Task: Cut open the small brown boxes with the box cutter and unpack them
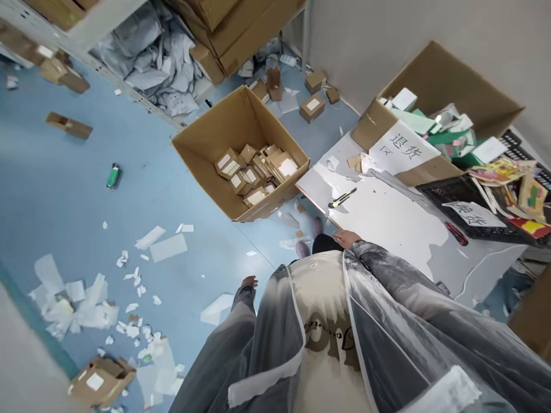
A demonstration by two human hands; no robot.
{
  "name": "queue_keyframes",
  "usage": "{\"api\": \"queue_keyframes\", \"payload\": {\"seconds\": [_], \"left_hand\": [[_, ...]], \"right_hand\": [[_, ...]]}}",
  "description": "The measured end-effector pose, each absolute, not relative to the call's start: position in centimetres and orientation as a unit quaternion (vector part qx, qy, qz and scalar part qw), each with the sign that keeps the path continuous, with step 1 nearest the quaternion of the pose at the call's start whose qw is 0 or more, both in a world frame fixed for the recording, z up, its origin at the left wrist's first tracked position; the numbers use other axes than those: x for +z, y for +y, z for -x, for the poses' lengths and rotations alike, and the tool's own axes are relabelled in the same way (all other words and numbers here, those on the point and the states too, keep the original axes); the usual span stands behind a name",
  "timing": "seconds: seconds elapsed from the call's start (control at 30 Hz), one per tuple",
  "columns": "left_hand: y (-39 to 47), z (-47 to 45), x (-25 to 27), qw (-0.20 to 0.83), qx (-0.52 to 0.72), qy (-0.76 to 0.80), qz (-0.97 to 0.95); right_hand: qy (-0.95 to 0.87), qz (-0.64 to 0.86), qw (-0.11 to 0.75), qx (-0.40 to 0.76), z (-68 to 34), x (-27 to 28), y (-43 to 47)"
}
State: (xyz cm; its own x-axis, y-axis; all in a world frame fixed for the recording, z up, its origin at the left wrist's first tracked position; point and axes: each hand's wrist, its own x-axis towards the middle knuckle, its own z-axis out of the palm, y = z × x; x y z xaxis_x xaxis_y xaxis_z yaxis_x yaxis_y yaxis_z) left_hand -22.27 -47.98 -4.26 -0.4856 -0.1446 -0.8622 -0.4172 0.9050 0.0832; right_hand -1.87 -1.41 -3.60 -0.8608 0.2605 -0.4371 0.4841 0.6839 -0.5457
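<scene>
My left hand (249, 281) hangs beside my body above the floor, its fingers loosely stretched and nothing visible in them. At the near left edge of the white table (387, 212) is my right hand (346, 238), fingers out toward the edge and holding nothing that I can see. A yellow and black utility knife (342, 198) lies on the table just beyond my right hand, apart from it. In front of me on the floor stands a large open cardboard box (206, 166) with several small brown cartons (253, 178) inside.
An open box with a paper sign (402, 146) holds green and white packs. Beside it are a black crate (447, 201) with colourful packages and a red utility knife (456, 234). Paper scraps (86, 304) and a torn carton (103, 381) litter the floor. Grey bags (159, 63) fill a shelf.
</scene>
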Motion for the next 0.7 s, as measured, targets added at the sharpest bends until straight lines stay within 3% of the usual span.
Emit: {"api": "queue_keyframes", "payload": {"seconds": [0.13,0.27,0.43,0.57,0.7], "left_hand": [[-45.1,21.9,-5.4,0.473,0.175,0.833,0.227],[-40.7,24.1,-6.5,0.418,0.217,0.845,0.253],[-37.0,30.8,-6.6,0.329,0.271,0.879,0.215],[-34.9,36.4,-6.0,0.199,0.325,0.920,0.094],[-32.7,43.0,-8.6,0.143,0.371,0.917,0.003]], "right_hand": [[0.886,-0.154,0.276,-0.339,6.6,-7.1,1.4],[0.880,-0.117,0.311,-0.338,13.1,-8.8,3.4],[0.876,-0.049,0.305,-0.369,21.9,-8.5,4.6],[0.883,-0.007,0.252,-0.396,30.1,-7.6,3.9],[0.861,-0.057,0.209,-0.460,38.8,-9.0,0.8]]}}
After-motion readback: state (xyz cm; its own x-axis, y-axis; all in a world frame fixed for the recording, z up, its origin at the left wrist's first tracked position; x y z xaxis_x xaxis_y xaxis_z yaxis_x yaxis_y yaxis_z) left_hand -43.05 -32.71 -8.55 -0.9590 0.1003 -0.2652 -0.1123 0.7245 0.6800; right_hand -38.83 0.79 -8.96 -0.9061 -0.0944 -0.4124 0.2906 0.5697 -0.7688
